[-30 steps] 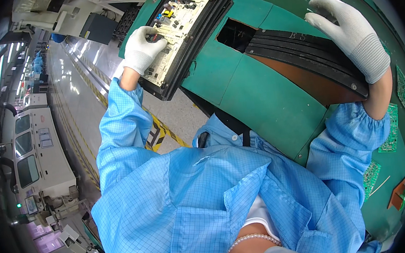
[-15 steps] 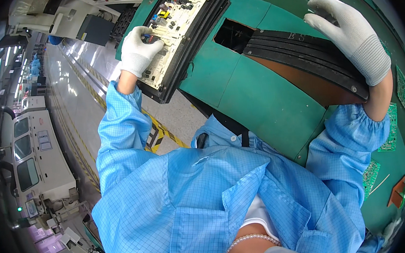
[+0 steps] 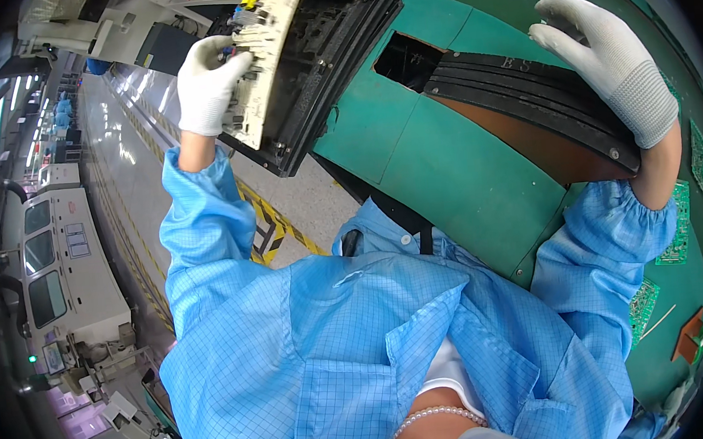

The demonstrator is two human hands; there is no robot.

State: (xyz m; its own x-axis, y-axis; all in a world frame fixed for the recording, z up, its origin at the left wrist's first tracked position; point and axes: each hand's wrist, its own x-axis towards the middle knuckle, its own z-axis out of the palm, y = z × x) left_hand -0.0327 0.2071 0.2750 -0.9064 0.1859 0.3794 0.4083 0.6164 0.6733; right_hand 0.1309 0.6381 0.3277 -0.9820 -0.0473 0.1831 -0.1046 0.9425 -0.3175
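Observation:
My left hand (image 3: 210, 83), in a white knit glove, grips a cream-coloured circuit board (image 3: 265, 68) by a part on its face. The board carries black, blue and yellow components. It is tilted up along its right side, its lower end close to the black tray-like fixture (image 3: 306, 81) beneath. Dark slots and recesses of that fixture now show. My right hand (image 3: 600, 51), also gloved, is over the far right of the green bench with thumb and fingers curved apart. Nothing can be made out between them.
Black stacked bars (image 3: 524, 91) lie across the green bench (image 3: 378, 146), beside a rectangular opening (image 3: 406, 60). Green circuit boards (image 3: 645, 302) and a brown block (image 3: 688, 334) lie at the right. Beyond a taped floor aisle stands a white machine (image 3: 71, 261) on the left.
My left hand has moved left, lifting and tilting the circuit board out of the black fixture, where it lay flat before. My right hand has stayed almost still.

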